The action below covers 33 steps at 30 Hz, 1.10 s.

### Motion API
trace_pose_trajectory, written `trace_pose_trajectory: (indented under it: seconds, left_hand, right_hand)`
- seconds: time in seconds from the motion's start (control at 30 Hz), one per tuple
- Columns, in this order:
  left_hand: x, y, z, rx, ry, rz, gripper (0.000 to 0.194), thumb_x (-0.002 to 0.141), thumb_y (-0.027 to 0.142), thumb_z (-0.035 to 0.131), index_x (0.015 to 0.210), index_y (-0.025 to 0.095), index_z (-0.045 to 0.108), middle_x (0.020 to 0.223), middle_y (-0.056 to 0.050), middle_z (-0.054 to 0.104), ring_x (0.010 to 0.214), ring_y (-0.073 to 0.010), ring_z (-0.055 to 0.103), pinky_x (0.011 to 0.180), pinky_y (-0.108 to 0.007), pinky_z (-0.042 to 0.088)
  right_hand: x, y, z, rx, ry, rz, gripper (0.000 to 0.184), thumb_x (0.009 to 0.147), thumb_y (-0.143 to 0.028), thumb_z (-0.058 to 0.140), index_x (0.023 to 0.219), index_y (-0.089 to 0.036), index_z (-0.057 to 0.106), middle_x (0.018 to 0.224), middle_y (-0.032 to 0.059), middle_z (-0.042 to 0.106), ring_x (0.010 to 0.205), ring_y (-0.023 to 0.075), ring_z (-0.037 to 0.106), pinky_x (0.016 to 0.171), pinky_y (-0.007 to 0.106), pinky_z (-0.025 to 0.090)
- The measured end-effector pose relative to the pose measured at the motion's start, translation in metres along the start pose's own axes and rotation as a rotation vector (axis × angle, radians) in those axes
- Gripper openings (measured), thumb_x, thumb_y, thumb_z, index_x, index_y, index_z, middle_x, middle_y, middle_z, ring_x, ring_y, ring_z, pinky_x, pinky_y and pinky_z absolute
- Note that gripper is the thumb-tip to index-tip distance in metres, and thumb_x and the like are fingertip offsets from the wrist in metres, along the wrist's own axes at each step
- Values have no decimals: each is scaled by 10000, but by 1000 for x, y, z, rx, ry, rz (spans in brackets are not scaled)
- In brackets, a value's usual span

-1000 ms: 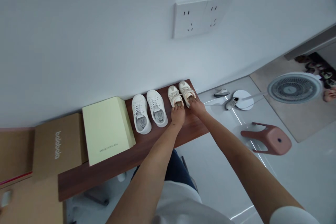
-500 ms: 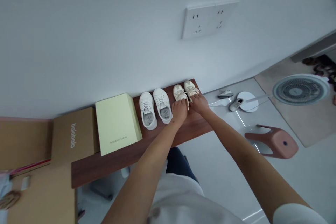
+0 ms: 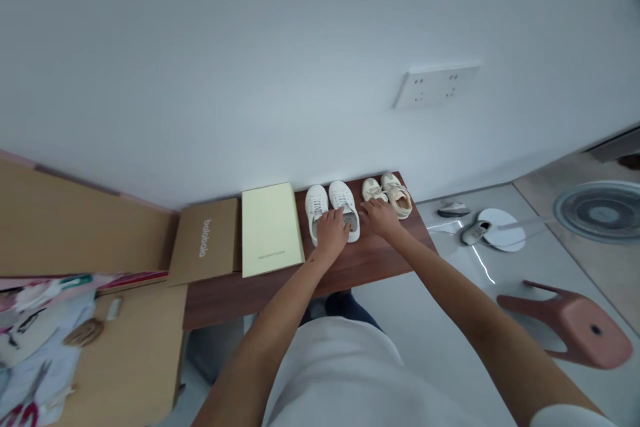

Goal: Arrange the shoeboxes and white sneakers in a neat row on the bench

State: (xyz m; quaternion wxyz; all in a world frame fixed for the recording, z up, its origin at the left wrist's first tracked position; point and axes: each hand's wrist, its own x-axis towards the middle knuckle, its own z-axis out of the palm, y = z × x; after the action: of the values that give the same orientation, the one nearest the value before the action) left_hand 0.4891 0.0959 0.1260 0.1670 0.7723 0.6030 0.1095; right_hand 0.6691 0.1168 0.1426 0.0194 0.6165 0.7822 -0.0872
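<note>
- Left hand (image 3: 333,233) nearest white lace-up sneakers (image 3: 341,196), long axis 11-to-5 o'clock.
- Right hand (image 3: 380,215): small cream lace-up shoes (image 3: 393,188) at 1 o'clock.
- Fingers loosely curled (any pinch: can't say).

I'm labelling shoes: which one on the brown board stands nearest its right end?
The rightmost cream shoe; the other cream shoe and both white shoes stand further left.

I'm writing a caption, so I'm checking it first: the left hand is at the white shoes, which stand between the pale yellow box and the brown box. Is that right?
Not quite: the left hand is at the white shoes, but the head view shows them between the pale yellow box and the cream shoes.
</note>
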Motion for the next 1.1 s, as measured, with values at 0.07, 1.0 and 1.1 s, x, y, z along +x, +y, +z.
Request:
trace_pose_trajectory:
  seconds: [0.07,1.0,1.1]
  left_hand:
    - [-17,-23,-13,-9,19,-30,459,952,332,582,1383,179,536,1247,-148,675,1204,-305,582,1028,-416,411]
    - [-187,-444,-96,-607,254,-913,599,944,435,544,1407,57,496,1510,-247,500,1434,-297,464,1195,-408,342]
    - [-188,-453,-87,-803,228,-887,566,967,480,516,1391,106,540,1512,-191,523,1461,-264,430,1215,-408,310]
  right_hand:
    - [2,-23,-2,7,0,-27,308,1004,-315,492,1179,-155,687,1188,166,692,1103,294,598,890,352,418]
    - [42,-430,115,720,-58,171,589,883,-226,593,1452,-127,476,1405,191,609,1307,317,590,1100,438,477]
    - [45,-439,132,769,-45,308,686,880,-247,599,1508,-70,388,1467,241,541,1389,341,515,1153,461,424]
